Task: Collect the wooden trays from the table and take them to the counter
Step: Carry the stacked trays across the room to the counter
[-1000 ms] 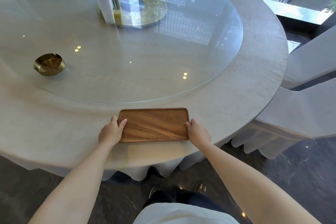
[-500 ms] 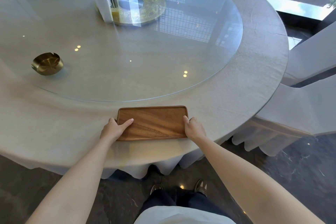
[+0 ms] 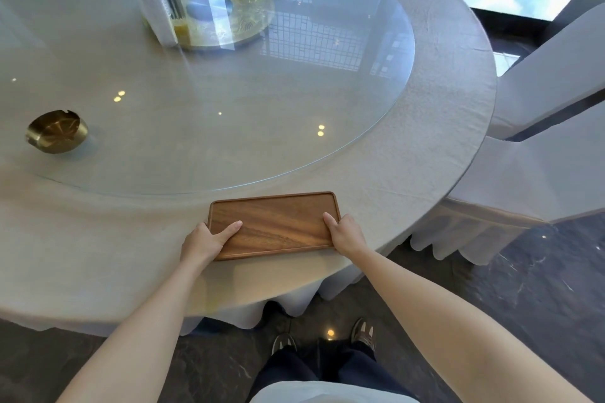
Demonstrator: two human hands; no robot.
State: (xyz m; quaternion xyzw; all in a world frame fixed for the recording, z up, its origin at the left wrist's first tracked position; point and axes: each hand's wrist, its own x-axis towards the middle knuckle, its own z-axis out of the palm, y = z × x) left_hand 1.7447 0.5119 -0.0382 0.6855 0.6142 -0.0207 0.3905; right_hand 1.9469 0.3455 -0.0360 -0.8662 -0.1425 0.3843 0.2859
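A flat rectangular wooden tray (image 3: 278, 226) lies on the grey tablecloth near the front edge of the round table (image 3: 451, 127). My left hand (image 3: 204, 240) grips the tray's left end, thumb lying across its top. At the tray's right end, my right hand (image 3: 345, 234) holds on with the thumb over the rim. The tray looks still in contact with the cloth; its far side may be slightly raised. No other tray is in view.
A glass turntable (image 3: 229, 101) covers the table's middle, carrying a brass ashtray (image 3: 57, 131) at left and a stack of clear cups (image 3: 154, 10) by a gold centre plate. White covered chairs (image 3: 540, 157) stand at right. Dark marble floor lies below.
Both hands have closed further onto the tray's ends, thumbs sliding onto its top. The tray has shifted slightly towards me.
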